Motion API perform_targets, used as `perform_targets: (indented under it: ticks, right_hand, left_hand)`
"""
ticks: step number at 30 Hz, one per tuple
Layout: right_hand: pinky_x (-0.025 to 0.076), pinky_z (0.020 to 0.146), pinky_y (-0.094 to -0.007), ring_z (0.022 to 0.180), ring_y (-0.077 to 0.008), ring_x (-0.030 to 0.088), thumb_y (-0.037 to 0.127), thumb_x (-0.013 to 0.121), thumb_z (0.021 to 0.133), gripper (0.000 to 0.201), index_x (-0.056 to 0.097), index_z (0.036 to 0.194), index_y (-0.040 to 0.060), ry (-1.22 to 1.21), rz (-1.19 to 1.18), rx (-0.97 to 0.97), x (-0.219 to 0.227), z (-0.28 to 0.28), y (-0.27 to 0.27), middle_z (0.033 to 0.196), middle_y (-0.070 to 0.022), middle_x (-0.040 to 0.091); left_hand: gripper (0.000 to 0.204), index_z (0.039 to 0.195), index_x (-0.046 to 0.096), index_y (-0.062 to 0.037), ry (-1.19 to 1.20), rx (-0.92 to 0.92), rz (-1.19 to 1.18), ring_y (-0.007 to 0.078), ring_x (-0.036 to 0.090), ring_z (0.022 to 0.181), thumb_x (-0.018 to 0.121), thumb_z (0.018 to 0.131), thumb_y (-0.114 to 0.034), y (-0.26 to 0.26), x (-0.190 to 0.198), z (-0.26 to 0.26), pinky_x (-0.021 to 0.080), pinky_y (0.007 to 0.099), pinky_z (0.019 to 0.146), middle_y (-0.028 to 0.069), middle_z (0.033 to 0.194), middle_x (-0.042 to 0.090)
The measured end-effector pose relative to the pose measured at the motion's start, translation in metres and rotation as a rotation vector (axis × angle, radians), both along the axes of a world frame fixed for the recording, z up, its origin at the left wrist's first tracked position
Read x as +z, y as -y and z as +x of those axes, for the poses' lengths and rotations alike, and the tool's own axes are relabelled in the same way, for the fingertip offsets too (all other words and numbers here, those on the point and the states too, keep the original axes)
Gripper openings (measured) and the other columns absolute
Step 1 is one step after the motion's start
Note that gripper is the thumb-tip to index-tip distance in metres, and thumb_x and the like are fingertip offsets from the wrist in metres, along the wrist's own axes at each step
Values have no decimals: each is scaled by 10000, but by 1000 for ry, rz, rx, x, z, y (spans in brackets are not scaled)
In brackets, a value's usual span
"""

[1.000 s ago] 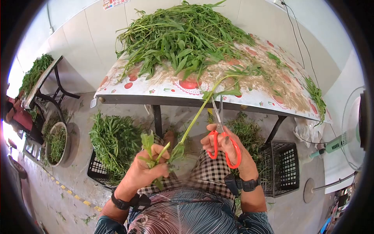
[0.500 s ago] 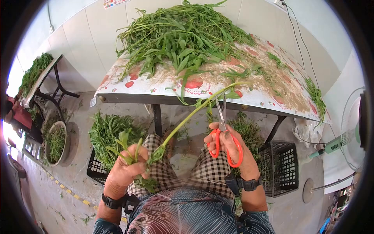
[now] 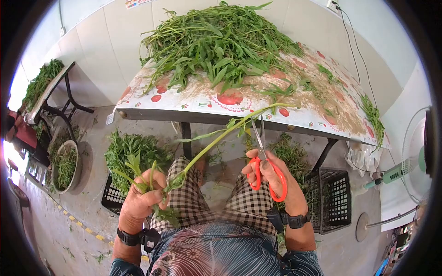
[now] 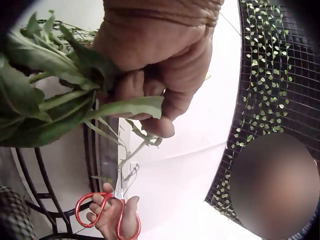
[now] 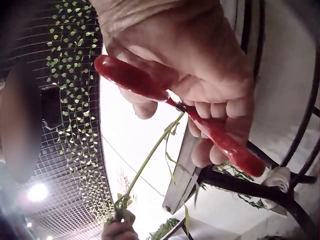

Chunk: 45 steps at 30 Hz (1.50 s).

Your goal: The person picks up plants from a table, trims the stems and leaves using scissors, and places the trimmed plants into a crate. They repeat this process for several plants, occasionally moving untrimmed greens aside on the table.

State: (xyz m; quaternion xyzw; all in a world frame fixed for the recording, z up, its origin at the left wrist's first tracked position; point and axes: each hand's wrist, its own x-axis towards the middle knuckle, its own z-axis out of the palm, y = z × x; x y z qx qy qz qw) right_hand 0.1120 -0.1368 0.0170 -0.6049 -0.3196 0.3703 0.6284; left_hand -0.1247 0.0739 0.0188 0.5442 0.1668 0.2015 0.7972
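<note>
The left hand (image 3: 143, 202) grips a leafy bunch (image 3: 134, 171) and the lower end of a long green stem (image 3: 221, 137), which slants up to the table's front edge. In the right hand (image 3: 281, 177) are red-handled scissors (image 3: 262, 154), fingers and thumb through the loops, blades parted and pointing up just below the stem's far part. From the left wrist view, leaves (image 4: 45, 100) spread out beside the left hand (image 4: 160, 60). The right wrist view has the red handles (image 5: 225, 145) across the right hand (image 5: 185, 55), the stem (image 5: 150, 155) running down to the left hand.
A heap of greens (image 3: 216, 41) lies on the patterned table (image 3: 193, 102). Below stand black crates, one at left (image 3: 110, 195) with leaves and one at right (image 3: 338, 198). A basin (image 3: 76, 172) and a second table are at far left, a fan (image 3: 405, 168) at right.
The left hand has moved left and down, drawing the stem lower and more slanted. A long leaf now hangs out from it to the left. The right hand and scissors have barely moved.
</note>
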Motion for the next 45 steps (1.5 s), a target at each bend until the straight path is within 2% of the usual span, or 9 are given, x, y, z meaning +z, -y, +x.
perform_targets:
  ticks: [5,11,14,21,24,29,37,41,45]
  right_hand:
    - [482,613,-255,708,-130,573,512,510,855,587,459,1153,9,41,-33,16,3,1,-2,873,-116,605]
    - [479,566,-259,664,-133,571,476,512,869,545,472,1135,3,12,-77,26,-1,2,2,859,-123,600]
    - [475,554,-261,659,-133,571,474,517,867,549,474,1134,-3,9,-91,35,1,2,3,851,-122,596]
    - [450,568,-249,655,-122,550,471,529,863,566,476,1133,-25,61,-161,130,6,-4,14,843,-113,592]
    - [430,590,-221,645,-109,522,260,536,888,379,472,1157,1,-111,-157,122,1,-1,35,841,-76,582]
    - [430,583,-262,626,-152,542,490,569,830,621,458,1161,-24,-78,63,85,0,14,61,742,-115,594]
    - [421,526,-263,601,-126,507,387,500,902,466,480,1135,-16,1,-53,51,4,7,30,802,-104,574]
    - [431,557,-263,627,-128,518,427,523,878,521,478,1126,-30,-10,-76,78,5,6,34,811,-103,577]
    - [444,605,-259,661,-128,534,500,547,837,611,484,1102,-47,-59,-139,70,4,2,49,830,-97,585]
  left_hand:
    - [226,844,530,-3,-68,-87,100,151,559,511,618,647,-74,0,0,-7,463,265,477,55,645,553]
    - [206,829,531,8,15,5,2,154,559,505,604,647,-54,-2,-4,-8,469,267,478,62,641,557]
    - [215,827,530,4,-25,-164,83,156,559,511,613,640,-59,-9,-11,-11,462,265,470,66,637,561]
    - [193,843,525,-11,-1,36,-7,146,539,519,593,670,-64,-3,-9,-6,456,272,498,37,663,529]
    - [190,848,528,-16,-32,46,19,143,533,515,591,674,-59,-3,-8,-6,454,270,497,32,671,520]
    - [192,853,531,-19,-52,60,26,145,548,528,605,682,-68,-3,-10,-3,459,261,504,31,674,526]
    - [215,860,526,-9,-67,36,66,144,558,532,610,678,-88,2,-8,-3,464,255,511,32,652,534]
    - [331,829,515,-38,-57,111,67,93,475,450,737,651,-206,1,-8,-2,432,217,427,-19,629,466]
    - [308,836,516,-40,-42,120,13,86,490,461,726,666,-187,0,-12,-2,442,213,425,-20,640,478]
